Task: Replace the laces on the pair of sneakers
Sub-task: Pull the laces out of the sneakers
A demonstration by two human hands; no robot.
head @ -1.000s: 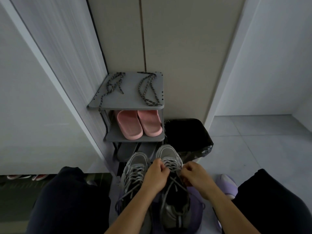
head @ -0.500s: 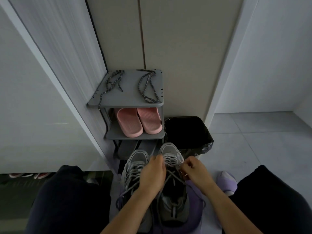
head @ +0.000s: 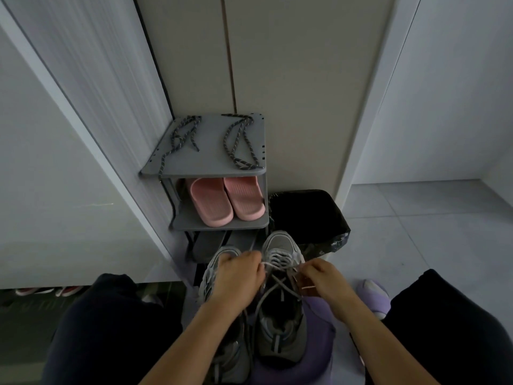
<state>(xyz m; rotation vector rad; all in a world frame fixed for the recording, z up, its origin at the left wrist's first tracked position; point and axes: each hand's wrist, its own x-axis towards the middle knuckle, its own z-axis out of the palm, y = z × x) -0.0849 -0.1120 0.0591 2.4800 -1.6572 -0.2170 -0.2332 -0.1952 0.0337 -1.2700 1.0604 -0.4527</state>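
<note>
Head: L hand (head: 238, 276) blocks sneaker (head: 207, 279); bin (head: 305, 212), rack (head: 211, 154) behind.

Sneaker (head: 210, 277) toe hidden — under left hand (head: 239, 276).

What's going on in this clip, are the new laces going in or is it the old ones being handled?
A person bends over a pair of grey sneakers. The left hand and the right hand each pinch the grey lace of the sneaker on the person's right, where it lies loose and crossed over the tongue. The other sneaker sits beside it, partly under the left arm. Two dark speckled laces lie untouched on the shoe rack's top shelf, so no new lace is in yet.
</note>
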